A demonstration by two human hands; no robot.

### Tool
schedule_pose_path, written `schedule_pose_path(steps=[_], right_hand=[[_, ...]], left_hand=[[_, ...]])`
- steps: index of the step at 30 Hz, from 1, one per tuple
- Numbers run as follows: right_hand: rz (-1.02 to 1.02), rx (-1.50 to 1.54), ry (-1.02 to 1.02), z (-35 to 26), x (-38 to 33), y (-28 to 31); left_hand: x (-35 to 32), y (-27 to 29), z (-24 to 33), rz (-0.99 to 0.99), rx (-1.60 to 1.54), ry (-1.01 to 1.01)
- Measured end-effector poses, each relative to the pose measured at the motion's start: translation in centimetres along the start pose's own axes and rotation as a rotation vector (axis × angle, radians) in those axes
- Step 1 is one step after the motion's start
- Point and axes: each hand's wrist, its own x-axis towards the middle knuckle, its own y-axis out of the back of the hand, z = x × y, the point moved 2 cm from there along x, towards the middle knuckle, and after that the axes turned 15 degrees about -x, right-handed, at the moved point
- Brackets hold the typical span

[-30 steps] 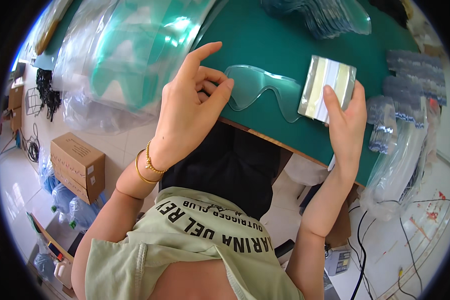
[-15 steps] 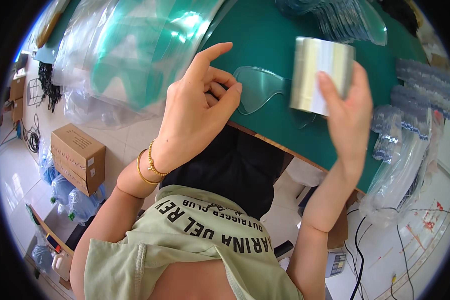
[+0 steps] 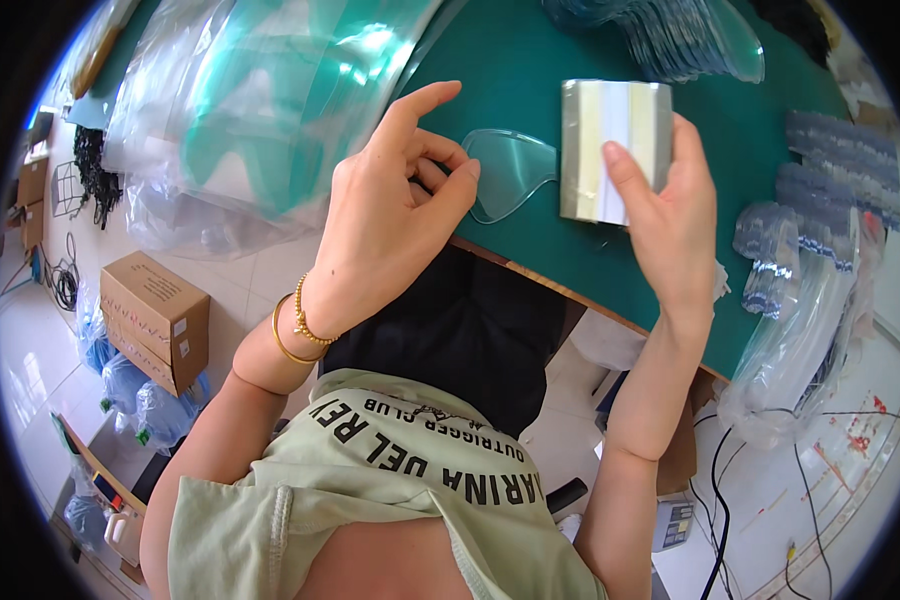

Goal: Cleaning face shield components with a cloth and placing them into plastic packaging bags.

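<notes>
A clear, thin, goggle-shaped lens (image 3: 513, 172) is at the green tabletop's near edge, its right part hidden behind what my right hand holds. My left hand (image 3: 395, 195) is at the lens's left end, thumb and curled fingers pinching its rim, with the index finger stretched out above. In my right hand (image 3: 665, 205) is a squarish striped pad (image 3: 595, 150), pale yellow with a white middle band and greyish sides. My thumb lies across its face and the fingers go behind it. Whether the pad touches the lens, I cannot tell.
Large clear plastic bags (image 3: 260, 110) cover the table's left side. A fanned stack of clear lenses (image 3: 695, 40) lies at the back right. More stacked clear pieces (image 3: 835, 170) and a plastic bag (image 3: 800, 350) are at the right. A cardboard box (image 3: 155, 320) stands on the floor.
My right hand has moved left with the pad, which now covers more of the lens's right part. The left hand has hardly moved.
</notes>
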Motion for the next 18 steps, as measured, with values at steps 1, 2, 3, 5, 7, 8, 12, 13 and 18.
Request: schedule_pose_path(steps=[1, 2, 3, 5, 7, 8, 12, 13, 18], right_hand=[[0.050, 0.061, 0.025, 0.2, 0.3, 0.1], [0.048, 0.119, -0.026, 0.2, 0.2, 0.3], [0.046, 0.121, -0.023, 0.1, 0.2, 0.1], [0.024, -0.030, 0.016, -0.2, 0.3, -0.5], [0.000, -0.037, 0.000, -0.4, 0.1, -1.4], [0.016, -0.064, -0.003, -0.7, -0.1, -1.9], [-0.054, -0.115, 0.011, -2.7, -0.5, -2.7], [-0.110, -0.089, 0.021, -2.8, -0.4, -2.7], [-0.006, -0.004, -0.010, -1.3, 0.7, -1.4]], left_hand=[[0.0, -0.1, 0.0, -0.003, -0.010, 0.000], [0.0, -0.2, 0.0, -0.006, -0.020, 0.000], [0.0, -0.2, 0.0, -0.002, -0.019, 0.000], [-0.1, -0.2, 0.0, -0.007, -0.028, -0.004], [-0.1, -0.3, 0.1, -0.003, -0.030, -0.005], [-0.1, -0.3, 0.1, -0.001, -0.030, -0.007], [-0.2, 0.0, 0.1, 0.003, 0.008, -0.023], [-0.2, 0.0, 0.2, -0.005, 0.021, -0.011], [-0.2, 0.1, 0.1, -0.024, 0.035, -0.053]])
